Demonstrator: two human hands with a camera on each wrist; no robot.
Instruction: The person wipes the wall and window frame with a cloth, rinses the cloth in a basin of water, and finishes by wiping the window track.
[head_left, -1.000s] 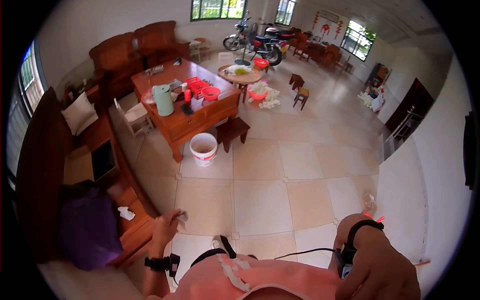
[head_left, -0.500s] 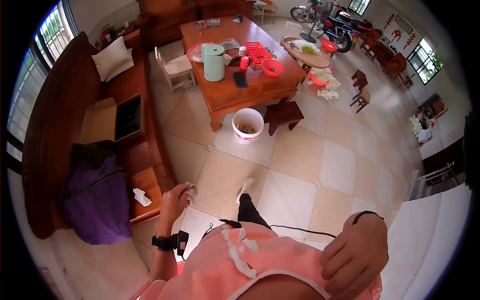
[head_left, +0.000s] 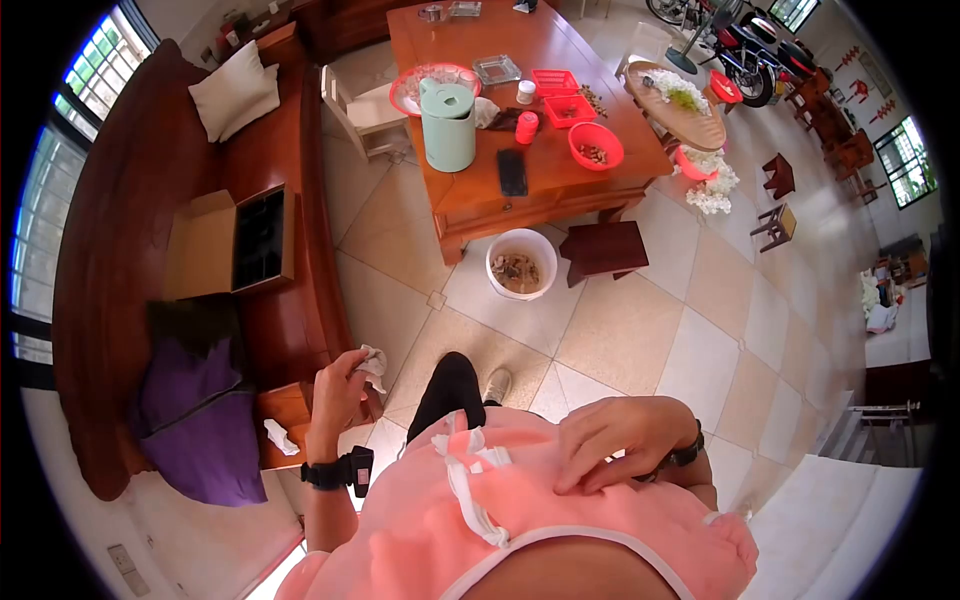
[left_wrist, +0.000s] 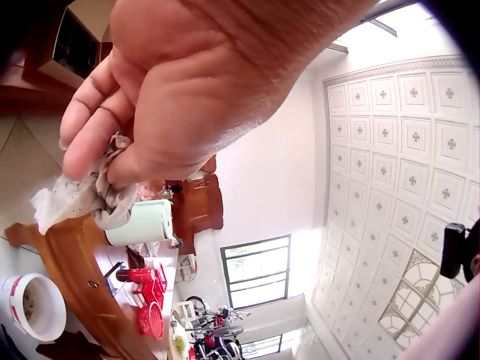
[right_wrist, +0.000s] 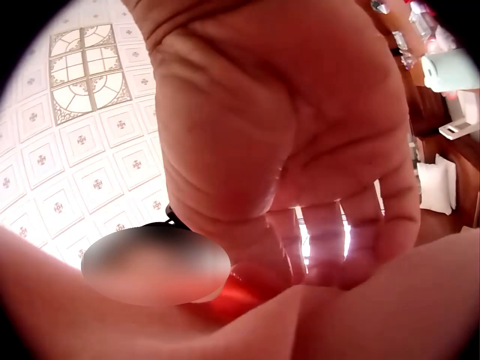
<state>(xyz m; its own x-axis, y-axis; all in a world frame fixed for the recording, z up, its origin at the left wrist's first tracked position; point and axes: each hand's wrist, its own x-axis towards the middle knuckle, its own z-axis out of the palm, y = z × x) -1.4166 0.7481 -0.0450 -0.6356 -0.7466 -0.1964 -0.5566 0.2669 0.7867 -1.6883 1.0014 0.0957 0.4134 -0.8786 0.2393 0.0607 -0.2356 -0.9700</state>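
A crumpled tissue is in the left hand, pinched between thumb and fingertips, near the front edge of the wooden bench. Another crumpled tissue lies on that bench, beside the purple cloth. Tiled floor lies open between the hand and the white bucket, whose rim is near the table and the dark stool.

The right hand rests against the pink shirt, fingers bent a little; the right wrist view shows narrow gaps of light between them.

The left wrist view shows dark specks on the held tissue and the thumb pressing it, plus the patterned ceiling. The head view looks down into the bucket, onto brownish pieces at its bottom.
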